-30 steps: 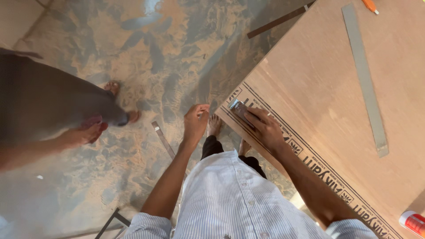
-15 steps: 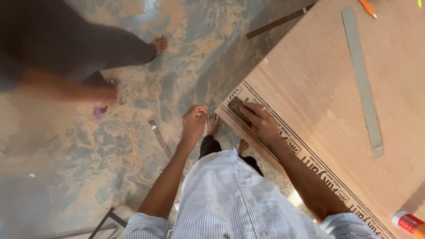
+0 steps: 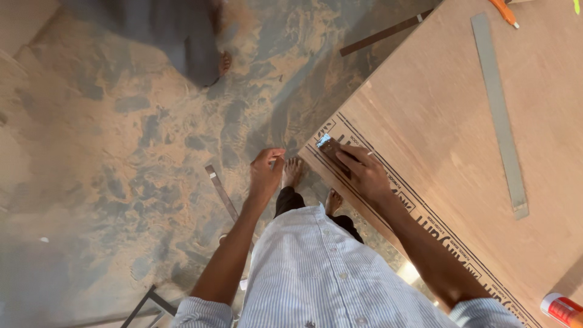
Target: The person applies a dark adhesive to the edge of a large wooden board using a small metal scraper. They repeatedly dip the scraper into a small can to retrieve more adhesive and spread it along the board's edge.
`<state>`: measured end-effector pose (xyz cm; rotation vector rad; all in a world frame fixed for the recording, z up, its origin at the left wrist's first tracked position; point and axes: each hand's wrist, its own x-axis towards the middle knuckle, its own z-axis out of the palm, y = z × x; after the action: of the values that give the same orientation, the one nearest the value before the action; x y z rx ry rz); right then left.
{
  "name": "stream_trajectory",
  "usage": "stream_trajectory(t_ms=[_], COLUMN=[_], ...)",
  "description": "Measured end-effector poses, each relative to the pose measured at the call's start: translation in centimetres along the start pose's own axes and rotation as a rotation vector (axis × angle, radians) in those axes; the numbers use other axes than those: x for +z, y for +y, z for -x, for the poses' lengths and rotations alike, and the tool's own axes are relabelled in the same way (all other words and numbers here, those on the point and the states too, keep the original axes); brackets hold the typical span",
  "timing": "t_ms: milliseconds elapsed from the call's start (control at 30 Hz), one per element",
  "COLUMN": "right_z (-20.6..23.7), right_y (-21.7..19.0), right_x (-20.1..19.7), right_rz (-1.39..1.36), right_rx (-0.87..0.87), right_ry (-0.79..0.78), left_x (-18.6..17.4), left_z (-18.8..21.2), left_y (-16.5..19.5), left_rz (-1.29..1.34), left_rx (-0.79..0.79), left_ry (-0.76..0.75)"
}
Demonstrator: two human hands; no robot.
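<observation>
Looking down from the head camera, I saw my right hand point(image 3: 364, 173) at the middle of the frame, fingers pressed together flat on top of a small dark block point(image 3: 333, 152) that lay on the near corner of the plywood sheet point(image 3: 437, 121). The block sat just inside the sheet's edge, touching the band of black printed lettering that ran along that edge toward the lower right. Whether the hand was gripping the block or only pressing on it, I could not tell. My left hand point(image 3: 265, 173) hung just left of the sheet's corner, off the wood, fingers loosely curled and holding nothing, above my bare feet point(image 3: 293, 172) on the dusty floor point(image 3: 121, 182). A long metal ruler point(image 3: 499, 112) lay on the sheet in the upper right, well apart from my right hand. An orange-handled tool point(image 3: 503, 10) showed at the top edge, and a red and white bottle point(image 3: 562, 308) sat in the lower right corner. A thin metal strip point(image 3: 221, 193) lay on the floor left of my left forearm. At the upper left, another person's leg and foot point(image 3: 203, 54) stood on the floor, blurred.
</observation>
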<state>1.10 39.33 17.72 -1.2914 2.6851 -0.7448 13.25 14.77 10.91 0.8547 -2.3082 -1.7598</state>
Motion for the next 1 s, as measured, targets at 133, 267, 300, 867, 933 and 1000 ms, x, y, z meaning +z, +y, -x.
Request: stream_trajectory(t_ms=[133, 267, 300, 867, 933, 1000], right_z=[0.5, 0.2, 0.2, 0.5, -0.2, -0.3], right_y=[-0.8, -1.5, -1.6, -4.0, -4.4, -4.6], right_x=[-0.1, 2.1, 2.8, 3.3, 3.7, 4.1], right_rz=[-0.201, -0.741, -0.883, -1.262, -1.238, -1.217], right_rx=[0.236, 0.819, 0.946, 1.327, 1.307, 1.245], right_ry=[0.134, 0.306, 0.346, 0.595, 0.575, 0.53], left_x=[-0.1, -0.1, -0.2, -1.5, -1.4, -1.1], left_z=[0.2, 0.3, 0.3, 0.8, 0.9, 0.9], left_y=[-0.6, -0.5, -0.4, 0.9, 1.0, 1.1], left_rz=[-0.031, -0.038, -0.034, -0.016, -0.023, -0.021], left_rx=[-0.003, 0.008, 0.017, -0.019, -0.017, 0.004], left_ry=[0.018, 0.01, 0.003, -0.011, -0.048, -0.049])
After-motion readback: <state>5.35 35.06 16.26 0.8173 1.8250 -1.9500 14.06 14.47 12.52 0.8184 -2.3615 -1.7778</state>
